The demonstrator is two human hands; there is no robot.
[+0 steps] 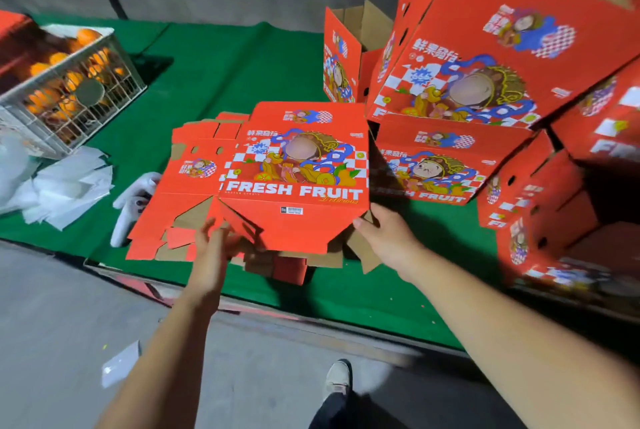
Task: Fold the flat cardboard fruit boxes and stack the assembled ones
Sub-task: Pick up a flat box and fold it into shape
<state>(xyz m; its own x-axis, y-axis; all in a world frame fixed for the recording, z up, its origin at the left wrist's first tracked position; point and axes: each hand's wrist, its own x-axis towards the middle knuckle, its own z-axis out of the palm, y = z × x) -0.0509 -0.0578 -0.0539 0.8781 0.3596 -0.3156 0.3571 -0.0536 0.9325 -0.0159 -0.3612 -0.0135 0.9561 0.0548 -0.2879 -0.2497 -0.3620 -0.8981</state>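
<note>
While both arms reach forward over the green-covered bench (pixel 221 57), the person holds the top flat fruit box (pixel 298 172) by its near edge, lifted slightly off the pile of flat boxes (pixel 162 220) beneath it. The left hand (pixel 213 248) has its fingers nearly straight and spread, touching the red bottom flaps at the box's near left corner. The right hand (pixel 384 234) grips the near right corner, thumb on top and the fingers hidden under the cardboard. The printed panel reading FRESH FRUIT faces up.

To the right stand the assembled boxes (pixel 485 57), stacked unevenly, some tilted, one (pixel 436 165) sitting just beside the flat box. Behind them an open-topped box (pixel 343 61) shows its brown inner flaps. At the far left a white wire-sided crate (pixel 69 89) holds oranges, with white foam wrappers (pixel 65 186) lying in front of it and a white glove (pixel 133 203) partly under the flat pile. A grey shoe (pixel 337 380) shows on the concrete floor (pixel 52 324) below
</note>
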